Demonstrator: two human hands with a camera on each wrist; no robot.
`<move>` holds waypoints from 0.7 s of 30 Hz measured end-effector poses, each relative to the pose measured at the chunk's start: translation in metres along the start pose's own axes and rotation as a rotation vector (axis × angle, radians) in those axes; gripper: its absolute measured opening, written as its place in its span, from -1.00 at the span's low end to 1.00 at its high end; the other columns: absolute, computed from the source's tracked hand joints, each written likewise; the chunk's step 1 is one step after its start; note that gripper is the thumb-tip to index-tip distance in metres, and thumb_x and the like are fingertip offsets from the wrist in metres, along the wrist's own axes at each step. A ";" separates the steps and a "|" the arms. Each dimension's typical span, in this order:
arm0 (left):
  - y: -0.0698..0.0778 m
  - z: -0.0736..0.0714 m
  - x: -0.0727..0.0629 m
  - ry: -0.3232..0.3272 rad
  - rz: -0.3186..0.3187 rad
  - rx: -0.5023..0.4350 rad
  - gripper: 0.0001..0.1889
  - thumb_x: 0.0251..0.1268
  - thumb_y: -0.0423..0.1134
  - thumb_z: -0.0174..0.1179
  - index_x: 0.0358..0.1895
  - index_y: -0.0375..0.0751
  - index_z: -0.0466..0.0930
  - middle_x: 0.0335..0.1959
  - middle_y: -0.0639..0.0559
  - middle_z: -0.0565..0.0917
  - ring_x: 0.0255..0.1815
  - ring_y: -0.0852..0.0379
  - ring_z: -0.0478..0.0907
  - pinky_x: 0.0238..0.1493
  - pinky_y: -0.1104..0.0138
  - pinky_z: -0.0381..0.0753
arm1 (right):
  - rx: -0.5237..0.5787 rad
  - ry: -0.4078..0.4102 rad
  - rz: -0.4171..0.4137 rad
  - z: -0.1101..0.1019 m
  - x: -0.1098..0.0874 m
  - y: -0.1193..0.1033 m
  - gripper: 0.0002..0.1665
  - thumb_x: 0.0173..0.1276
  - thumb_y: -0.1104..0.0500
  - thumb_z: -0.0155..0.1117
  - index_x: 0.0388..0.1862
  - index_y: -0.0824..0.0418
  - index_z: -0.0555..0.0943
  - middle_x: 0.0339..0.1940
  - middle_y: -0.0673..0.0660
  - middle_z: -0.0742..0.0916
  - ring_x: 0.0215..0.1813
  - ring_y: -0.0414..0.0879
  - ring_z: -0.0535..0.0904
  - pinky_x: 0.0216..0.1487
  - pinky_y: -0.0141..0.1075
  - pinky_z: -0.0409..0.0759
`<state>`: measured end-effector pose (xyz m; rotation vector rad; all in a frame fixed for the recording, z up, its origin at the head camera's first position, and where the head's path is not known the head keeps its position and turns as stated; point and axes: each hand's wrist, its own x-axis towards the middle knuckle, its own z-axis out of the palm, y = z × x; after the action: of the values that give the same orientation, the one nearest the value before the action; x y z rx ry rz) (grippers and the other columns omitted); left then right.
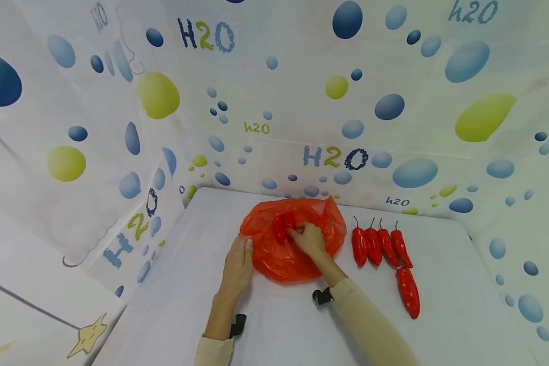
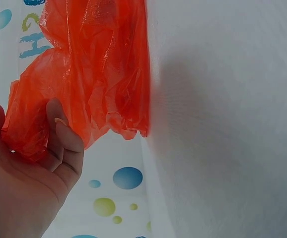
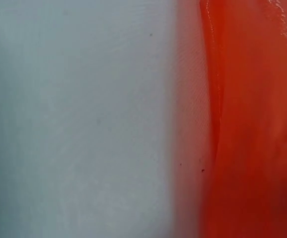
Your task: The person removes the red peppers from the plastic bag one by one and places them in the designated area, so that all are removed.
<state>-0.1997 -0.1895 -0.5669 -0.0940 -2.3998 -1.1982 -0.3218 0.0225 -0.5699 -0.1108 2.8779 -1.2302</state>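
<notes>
An orange-red plastic bag (image 1: 274, 264) lies spread on the table with its mouth open. Two red chili peppers (image 1: 279, 227) show inside it, side by side. At the bag's left edge, my left hand (image 1: 238, 264) grips the thin plastic; the left wrist view has the fingers curled round a fold of the bag (image 2: 99, 64). My right hand (image 1: 309, 239) reaches in over the bag and pinches the lower end of the right-hand pepper (image 1: 289, 220). Only the bag's side (image 3: 252, 124) and tabletop appear in the right wrist view, without the hand.
Right of the bag, several red chili peppers (image 1: 373, 246) lie in a row, stems pointing away. Another pepper (image 1: 408, 293) lies nearer, below the row's right end. The white table (image 1: 274, 325) meets a patterned curtain (image 1: 283, 112) at the back.
</notes>
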 end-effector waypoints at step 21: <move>0.003 -0.001 -0.001 -0.039 -0.060 -0.021 -0.65 0.75 -0.07 -0.12 0.22 -0.21 0.54 0.04 -0.06 0.58 0.08 -0.03 0.54 0.26 0.01 0.57 | 0.050 -0.046 0.124 0.005 0.009 -0.004 -0.66 0.43 -0.06 0.42 -0.34 0.19 0.73 -0.62 0.10 0.66 -0.49 -0.01 0.63 -0.44 -0.30 0.63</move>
<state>-0.1982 -0.1883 -0.5646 -0.0524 -2.4400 -1.2604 -0.3302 0.0153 -0.5708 0.0390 2.7655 -1.2594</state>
